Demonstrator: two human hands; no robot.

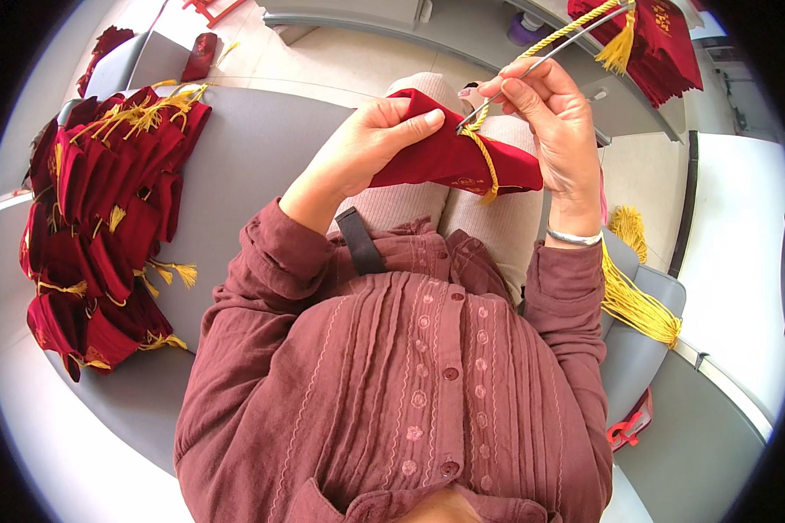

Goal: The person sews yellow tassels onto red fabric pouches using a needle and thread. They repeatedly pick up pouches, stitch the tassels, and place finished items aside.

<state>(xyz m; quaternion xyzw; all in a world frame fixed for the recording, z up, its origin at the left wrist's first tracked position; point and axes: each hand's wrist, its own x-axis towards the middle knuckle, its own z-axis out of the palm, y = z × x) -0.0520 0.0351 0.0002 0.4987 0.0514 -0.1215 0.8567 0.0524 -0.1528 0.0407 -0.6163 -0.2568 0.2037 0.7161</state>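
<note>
Over my lap, my left hand grips a dark red velvet pouch near its upper end, thumb on top. Pinched in the fingers of my right hand is a long thin metal rod, possibly a threading needle or hook. Its lower tip meets the pouch's edge beside my left thumb. A twisted yellow cord lies across the pouch and hangs over its lower side. More yellow cord runs up alongside the rod to its upper end, where a tassel hangs.
Many similar red pouches with yellow tassels lie heaped on the grey seat at left. Another red stack sits at upper right. A bundle of yellow cords drapes over a grey chair at right. Red-handled scissors appear below it.
</note>
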